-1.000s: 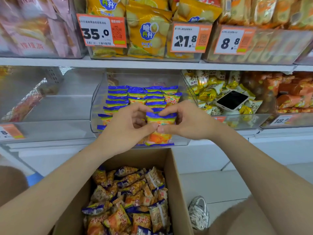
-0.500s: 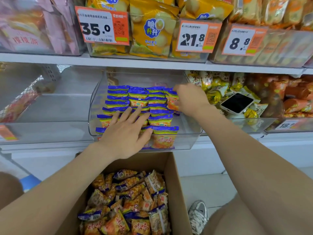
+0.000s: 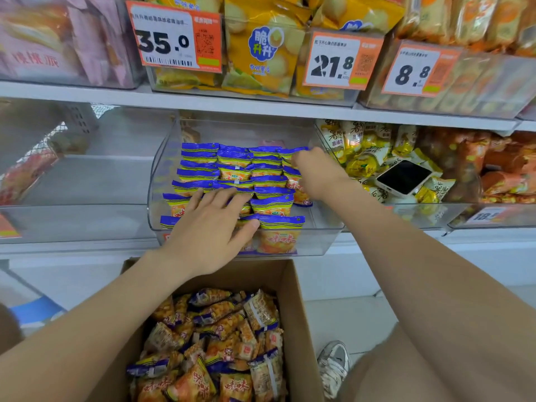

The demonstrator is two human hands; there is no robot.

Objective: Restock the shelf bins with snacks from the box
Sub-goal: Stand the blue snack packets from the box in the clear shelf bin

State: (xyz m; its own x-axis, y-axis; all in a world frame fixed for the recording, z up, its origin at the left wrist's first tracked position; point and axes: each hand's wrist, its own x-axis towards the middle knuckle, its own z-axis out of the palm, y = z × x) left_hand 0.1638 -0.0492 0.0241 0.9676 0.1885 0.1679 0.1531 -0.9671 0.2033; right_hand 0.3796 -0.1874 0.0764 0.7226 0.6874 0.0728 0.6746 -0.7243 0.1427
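Observation:
A clear shelf bin [image 3: 319,245] on the middle shelf holds rows of blue-and-orange snack packets [image 3: 237,169]. My left hand [image 3: 208,227] lies flat with straight fingers on the front rows, next to the frontmost packet [image 3: 278,236]. My right hand [image 3: 316,172] reaches to the bin's back right, its fingers curled on the top edge of a packet [image 3: 293,153] in the right-hand row. Below the shelf stands an open cardboard box [image 3: 298,314] with several loose packets of the same snack [image 3: 220,343].
A smartphone [image 3: 401,177] lies on the yellow snacks in the bin to the right. A clear bin [image 3: 87,221] stands to the left. The upper shelf carries price tags [image 3: 177,39] and full bins. A shoe [image 3: 333,364] is on the floor right of the box.
Both hands let go of the packet they held together; it now stands at the bin's front. My left hand flattened on the front rows and my right hand moved to the back right row.

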